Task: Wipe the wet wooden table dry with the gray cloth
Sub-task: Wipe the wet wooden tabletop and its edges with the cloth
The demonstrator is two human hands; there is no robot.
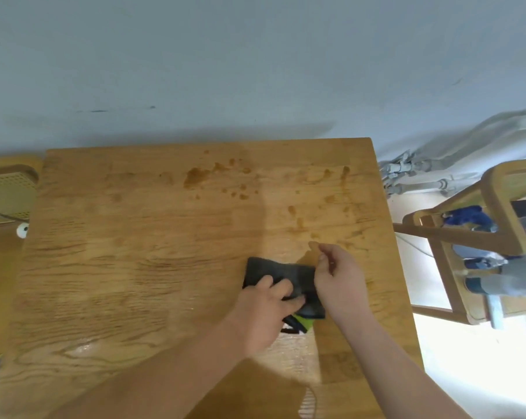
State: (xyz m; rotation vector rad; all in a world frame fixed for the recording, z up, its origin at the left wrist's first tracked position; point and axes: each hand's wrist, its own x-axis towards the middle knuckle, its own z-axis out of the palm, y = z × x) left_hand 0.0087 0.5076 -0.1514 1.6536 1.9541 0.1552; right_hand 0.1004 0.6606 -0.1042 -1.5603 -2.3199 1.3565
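Note:
The dark gray cloth (273, 272) lies folded on the wooden table (134, 267), right of the middle and toward the near edge. My left hand (264, 313) lies on the cloth's near part, fingers bent down onto the fabric and gripping it. My right hand (337, 276) hovers over the cloth's right edge with its fingers loosely curled and thumb and forefinger apart, holding nothing that I can see. Dark wet spots (195, 176) are scattered over the far and right parts of the tabletop. A wet sheen (83, 347) shows near the front left.
A green, black and white scrap (302, 323) peeks out under the cloth's near edge. A wooden chair (473, 234) with bottles and blue fabric stands right of the table. Another chair (8, 189) is at the left. The wall and grey pipes (421, 173) lie behind.

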